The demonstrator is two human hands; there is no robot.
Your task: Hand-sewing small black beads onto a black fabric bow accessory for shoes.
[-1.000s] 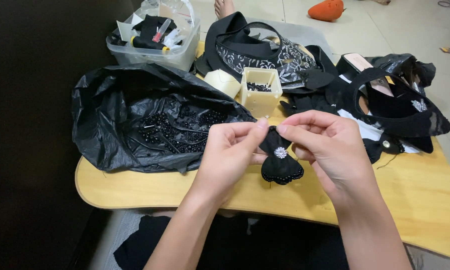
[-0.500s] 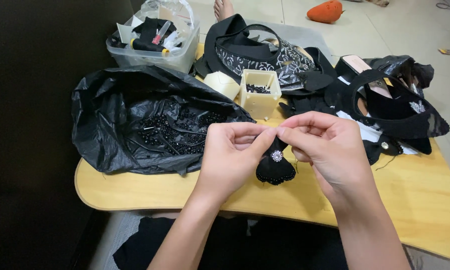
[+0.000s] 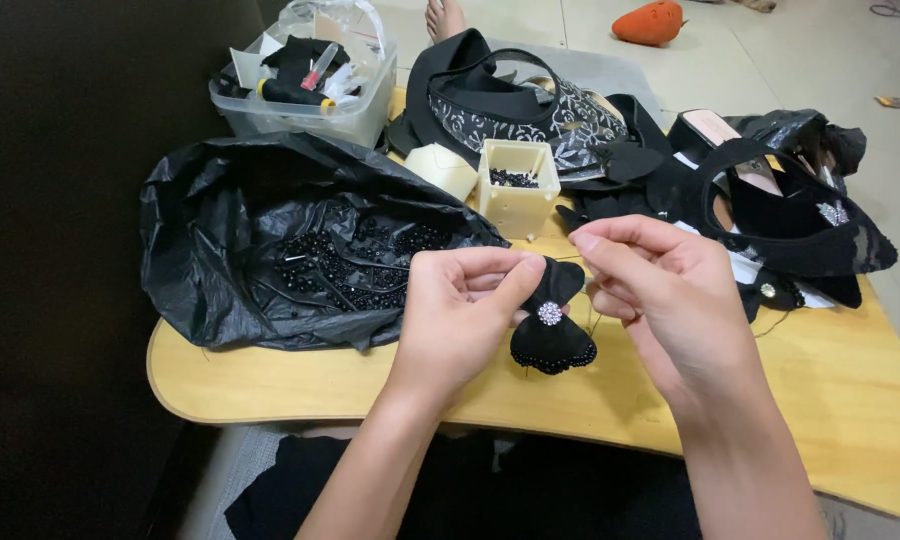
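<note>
1. Head view is looking down on a pale wooden table (image 3: 300, 385), where a crumpled black plastic bag (image 3: 210, 240) is lying open at the left and showing a heap of small black beads (image 3: 345, 265) inside.
2. Behind the bag, a clear plastic tub (image 3: 305, 115) is sitting at the far left edge and holding black fabric scraps and a dark tube with a yellow end; no label on it can be made out.
3. Near the table's middle, a small cream square box (image 3: 515, 190) is standing upright with dark beads in it, and a cream foam-like block (image 3: 442, 168) is lying just beside it.
4. The left hand (image 3: 460, 320) is pinching a black fabric bow (image 3: 553, 325) between thumb and fingers, holding it just above the table in front of the person.
5. The bow is showing a round sparkling stone at its centre and a row of tiny black beads along its lower edge.
6. The right hand (image 3: 660, 290) is hovering close to the right of the bow, fingers curled and thumb and forefinger pressed together; a thin thread seems to be running from it, though a needle cannot be made out.
7. At the right, black shoe uppers (image 3: 780, 215), one with a glittering ornament, are crowding the table beside a black patterned bag (image 3: 530, 105).
8. An orange object (image 3: 650, 22) is lying on the tiled floor beyond.
</note>
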